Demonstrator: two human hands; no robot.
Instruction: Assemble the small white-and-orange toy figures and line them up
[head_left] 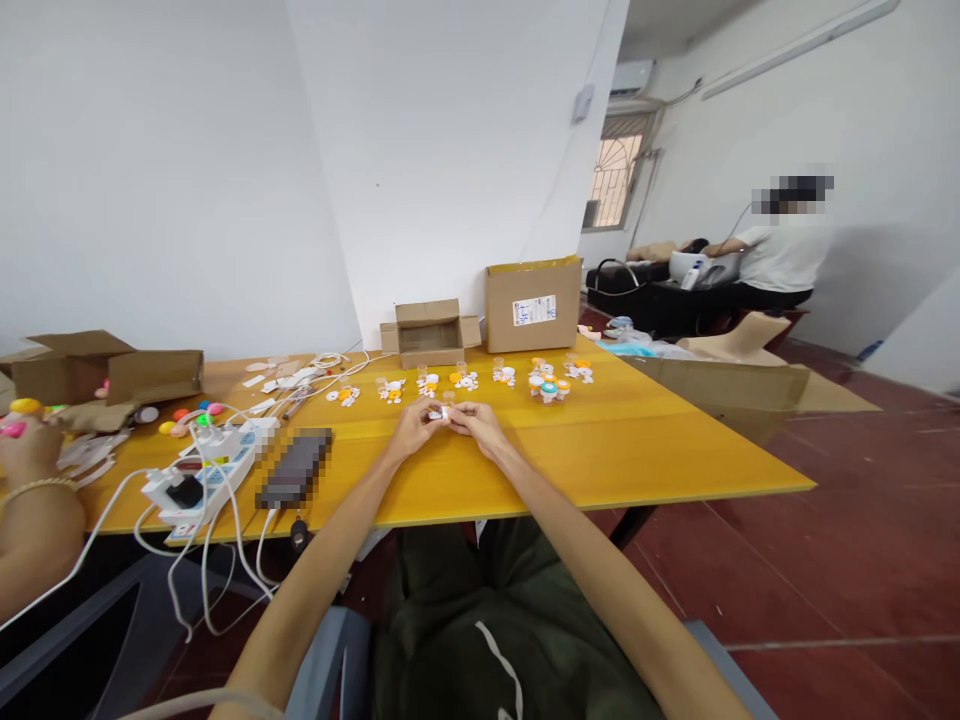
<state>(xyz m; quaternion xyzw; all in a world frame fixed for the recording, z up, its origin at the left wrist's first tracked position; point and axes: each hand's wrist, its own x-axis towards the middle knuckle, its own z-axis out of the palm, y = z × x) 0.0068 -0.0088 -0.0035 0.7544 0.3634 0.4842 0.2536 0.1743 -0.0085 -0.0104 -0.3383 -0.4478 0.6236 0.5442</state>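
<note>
My left hand (415, 428) and my right hand (476, 425) meet above the near middle of the yellow table (600, 450). Between their fingertips is a small white plastic part (445, 414), pinched from both sides; its exact kind is too small to make out. Just beyond the hands lie little piles of white and orange pieces (428, 385), with small clear cups among them. To the right of my right hand stands a cluster of small round containers (549, 389) with orange and teal tops.
A white power strip (225, 470) with tangled cables and a dark phone (296, 468) lie left. An open small box (430, 335) and a taller carton (532, 305) stand behind. A co-worker's hand (30, 450) holds colourful pieces far left; another person (787, 250) sits back right.
</note>
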